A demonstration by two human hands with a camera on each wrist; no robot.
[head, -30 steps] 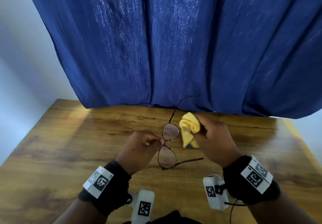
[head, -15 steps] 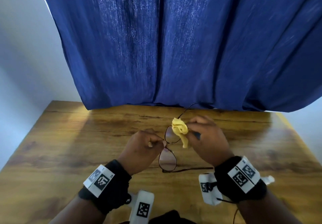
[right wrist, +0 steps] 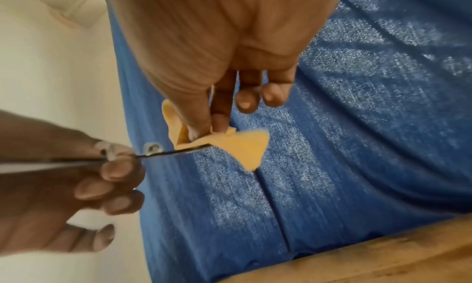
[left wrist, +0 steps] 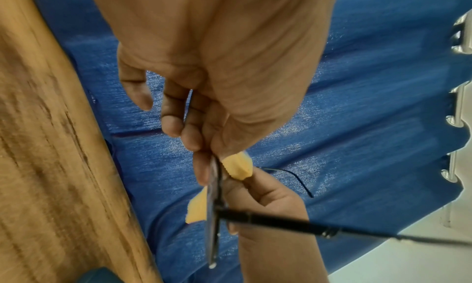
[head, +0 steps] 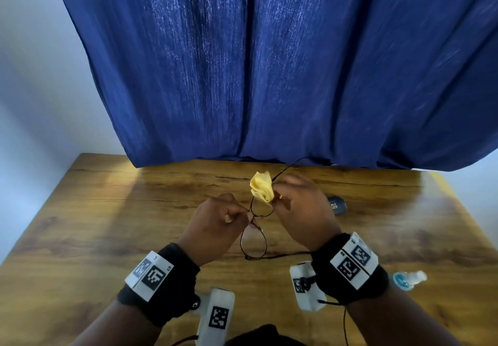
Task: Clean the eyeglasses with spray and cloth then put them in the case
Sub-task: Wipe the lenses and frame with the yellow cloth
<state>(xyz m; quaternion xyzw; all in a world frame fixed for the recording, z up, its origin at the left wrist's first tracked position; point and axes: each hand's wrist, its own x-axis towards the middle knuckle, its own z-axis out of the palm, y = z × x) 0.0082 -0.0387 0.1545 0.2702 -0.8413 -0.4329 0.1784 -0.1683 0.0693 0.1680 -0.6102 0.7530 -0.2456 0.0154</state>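
Thin dark-framed eyeglasses [head: 253,240] hang above the table, temples unfolded. My left hand [head: 237,215] pinches the frame at the bridge; the same grip shows in the left wrist view, where the glasses [left wrist: 213,206] appear edge-on. My right hand [head: 280,197] pinches a crumpled yellow cloth [head: 261,186] around the far lens. The right wrist view has the cloth [right wrist: 237,146] folded over the lens rim between thumb and fingers. A dark blue case [head: 336,205] lies on the table behind my right hand. A clear spray bottle [head: 408,279] with blue liquid lies at right, near my right wrist.
A wooden table [head: 107,224] spreads under both hands. A dark blue curtain [head: 269,62] hangs down onto the table's far edge. White wall shows at left and right.
My right hand brought the yellow cloth left onto the far lens and now grips it there. The view shifted, bringing the case and spray bottle into sight.
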